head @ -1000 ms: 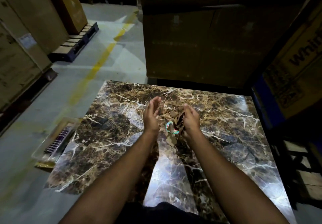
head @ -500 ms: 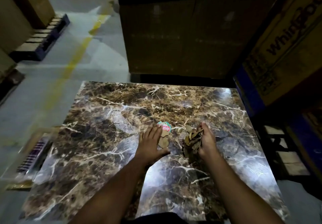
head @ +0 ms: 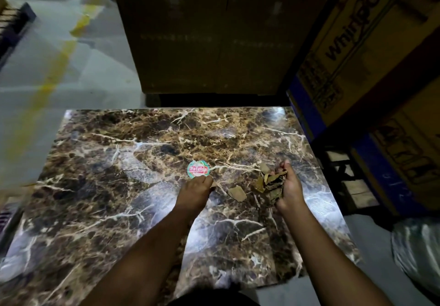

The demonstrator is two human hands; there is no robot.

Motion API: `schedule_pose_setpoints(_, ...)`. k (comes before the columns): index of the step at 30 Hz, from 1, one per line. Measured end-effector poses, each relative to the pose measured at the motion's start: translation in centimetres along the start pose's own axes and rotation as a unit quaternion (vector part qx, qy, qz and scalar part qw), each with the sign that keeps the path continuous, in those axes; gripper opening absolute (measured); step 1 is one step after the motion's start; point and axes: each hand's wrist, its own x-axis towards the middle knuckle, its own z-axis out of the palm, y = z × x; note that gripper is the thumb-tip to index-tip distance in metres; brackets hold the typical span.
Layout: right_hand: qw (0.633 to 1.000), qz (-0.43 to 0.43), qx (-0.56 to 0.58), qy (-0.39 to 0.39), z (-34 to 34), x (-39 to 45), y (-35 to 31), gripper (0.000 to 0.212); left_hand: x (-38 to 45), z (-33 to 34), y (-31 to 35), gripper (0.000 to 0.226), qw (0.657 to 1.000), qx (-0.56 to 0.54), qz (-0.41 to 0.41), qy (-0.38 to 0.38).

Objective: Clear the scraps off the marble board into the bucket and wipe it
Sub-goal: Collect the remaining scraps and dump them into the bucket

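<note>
Dim scene, glare patches on marble board (head: 142, 186), blurred, warped edges.

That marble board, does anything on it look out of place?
Yes. A round pink label lies on the marble board just beyond the left hand, and a loose brown scrap lies beside it. The right hand grips a bunch of scraps.

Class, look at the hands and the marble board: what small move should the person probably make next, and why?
Probably the left hand should pinch up the round sticker just beyond its fingertips. The right hand already grips a bunch of brown scraps, while the sticker and one loose scrap lie on the marble board.
</note>
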Motion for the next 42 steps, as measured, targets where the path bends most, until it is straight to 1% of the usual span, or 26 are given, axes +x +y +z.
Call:
schedule_pose_setpoints(1, 1.0, -0.002, -0.003, 0.003, -0.2, -0.3, 0.1, 0.028, 0.3, -0.2, 0.9, 0.029, 0.999, -0.031, 0.004, -0.009)
schedule_pose_setpoints(3, 1.0, -0.012, -0.011, 0.013, -0.7, -0.9, 0.5, 0.026, 1.1, -1.0, 3.3, 0.046, 0.997, -0.073, 0.017, -0.031)
schedule_pose_setpoints(6, 1.0, -0.006, 0.002, 0.005, -1.4, -1.5, 1.1, 0.029, 2.2, -1.5, 6.6, 0.067, 0.993, -0.034, 0.05, -0.102)
schedule_pose_setpoints(7, 1.0, 0.007, 0.01, 0.008, -1.5, -2.0, 0.9, 0.032, 2.2, -1.4, 7.4, 0.066, 0.99, 0.005, 0.069, -0.127)
schedule_pose_setpoints(9, 0.999, 0.023, 0.037, 0.009, -1.5, -3.1, 0.0, 0.037, 2.2, -1.5, 8.0, 0.051, 0.984, 0.05, 0.079, -0.152)
schedule_pose_setpoints(12, 0.997, 0.015, 0.066, 0.029, -1.4, -4.4, -1.0, 0.038, 1.5, -1.0, 8.0, 0.029, 0.988, 0.042, 0.065, -0.137)
schedule_pose_setpoints(13, 0.997, 0.012, 0.07, 0.033, -1.5, -4.8, -1.3, 0.037, 1.1, -0.7, 7.9, 0.02, 0.991, 0.009, 0.054, -0.121)
schedule_pose_setpoints(14, 0.997, 0.012, 0.071, 0.03, -1.6, -5.0, -1.4, 0.035, 0.5, -0.6, 8.0, 0.013, 0.992, -0.062, 0.037, -0.104)
schedule_pose_setpoints(15, 0.997, 0.015, 0.073, 0.027, -1.7, -5.1, -1.4, 0.032, -0.1, -1.0, 8.6, 0.016, 0.983, -0.16, 0.01, -0.086)
schedule_pose_setpoints(16, 0.996, 0.019, 0.082, 0.018, -1.6, -5.3, -1.3, 0.031, -0.5, -1.3, 9.4, 0.023, 0.958, -0.275, -0.031, -0.072)
schedule_pose_setpoints(17, 0.996, 0.029, 0.088, 0.003, -1.3, -5.8, -1.1, 0.031, -0.8, -1.7, 10.4, 0.03, 0.915, -0.389, -0.096, -0.053)
schedule_pose_setpoints(18, 0.995, 0.041, 0.091, -0.014, -1.0, -6.1, -0.7, 0.033, -0.7, -2.5, 11.5, 0.036, 0.845, -0.501, -0.181, -0.037)
schedule_pose_setpoints(19, 0.995, 0.057, 0.082, -0.024, -0.4, -6.4, 0.0, 0.037, -0.4, -3.3, 12.4, 0.044, 0.746, -0.61, -0.268, -0.014)
schedule_pose_setpoints(20, 0.994, 0.07, 0.073, -0.035, 0.3, -6.9, 0.7, 0.039, -0.1, -3.9, 13.0, 0.057, 0.633, -0.696, -0.339, 0.01)
schedule_pose_setpoints(21, 0.994, 0.08, 0.065, -0.042, 1.0, -7.3, 1.6, 0.039, 0.0, -4.4, 13.5, 0.067, 0.527, -0.76, -0.379, 0.027)
schedule_pose_setpoints(22, 0.994, 0.079, 0.058, -0.047, 1.8, -7.7, 2.3, 0.035, -0.1, -5.1, 13.6, 0.07, 0.453, -0.799, -0.393, 0.048)
schedule_pose_setpoints(23, 0.995, 0.066, 0.047, -0.05, 2.6, -8.1, 3.0, 0.03, -0.4, -6.0, 13.6, 0.068, 0.41, -0.816, -0.4, 0.072)
schedule_pose_setpoints(25, 0.998, 0.031, 0.009, -0.059, 4.3, -8.7, 4.5, 0.02, -1.6, -7.4, 12.8, 0.075, 0.371, -0.831, -0.397, 0.123)
schedule_pose_setpoints(28, 0.992, -0.033, -0.057, -0.104, 7.2, -10.5, 6.7, 0.02, -3.8, -9.1, 10.6, 0.083, 0.335, -0.834, -0.389, 0.202)
schedule_pose_setpoints(29, 0.987, -0.046, -0.079, -0.131, 8.1, -11.4, 7.6, 0.022, -4.6, -9.5, 9.5, 0.083, 0.337, -0.825, -0.391, 0.228)
schedule_pose_setpoints(31, 0.975, -0.064, -0.123, -0.175, 9.8, -13.2, 9.3, 0.023, -6.4, -11.3, 7.6, 0.066, 0.363, -0.786, -0.421, 0.272)
schedule_pose_setpoints(33, 0.96, -0.07, -0.155, -0.224, 11.5, -15.5, 11.3, 0.023, -9.1, -13.5, 6.0, 0.041, 0.401, -0.736, -0.438, 0.325)
schedule_pose_setpoints(35, 0.943, -0.07, -0.173, -0.277, 13.0, -18.0, 13.6, 0.024, -12.0, -16.1, 4.7, 0.016, 0.423, -0.684, -0.449, 0.39)
schedule_pose_setpoints(36, 0.933, -0.073, -0.181, -0.303, 13.5, -19.0, 14.8, 0.025, -13.2, -17.4, 4.4, 0.013, 0.435, -0.658, -0.448, 0.421)
schedule_pose_setpoints(38, 0.904, -0.081, -0.219, -0.357, 14.6, -21.8, 17.6, 0.024, -16.7, -19.6, 3.2, 0.019, 0.451, -0.61, -0.44, 0.48)
schedule_pose_setpoints(42, 0.843, -0.065, -0.261, -0.466, 16.0, -29.5, 24.0, 0.022, -25.7, -22.9, 0.5, 0.018, 0.443, -0.542, -0.43, 0.57)
